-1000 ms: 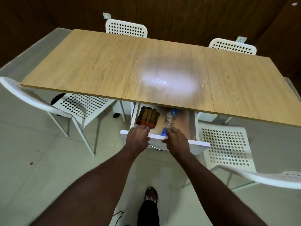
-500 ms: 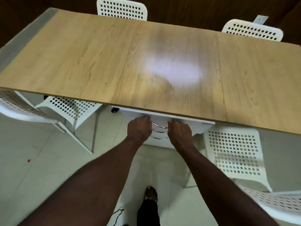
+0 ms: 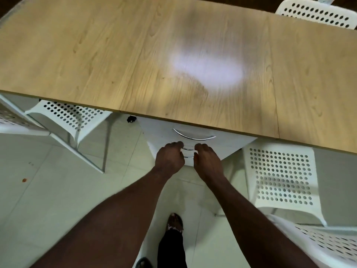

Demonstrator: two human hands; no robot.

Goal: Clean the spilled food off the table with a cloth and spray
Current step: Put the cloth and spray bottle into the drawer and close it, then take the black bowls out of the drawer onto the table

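Observation:
The wooden table (image 3: 96,55) fills the upper view, with a pale glare patch at its middle and no spill that I can make out. Under its near edge stands a white drawer unit (image 3: 228,144) whose top drawer, with its curved metal handle (image 3: 193,135), is shut. The cloth and spray bottle are hidden from view. My left hand (image 3: 170,158) and my right hand (image 3: 207,161) hover side by side just in front of the lower drawer handles (image 3: 188,149), fingers loosely curled, holding nothing.
White perforated chairs stand at the left (image 3: 73,117) and right (image 3: 282,175) of the drawer unit, and another chair back (image 3: 316,12) shows beyond the table's far edge. My foot (image 3: 174,223) is on the pale tiled floor (image 3: 48,190).
The top drawer, open a second ago with the cloth and bottle inside, has been pushed shut. My hands have come off its front and dropped lower. The view has moved closer to the table.

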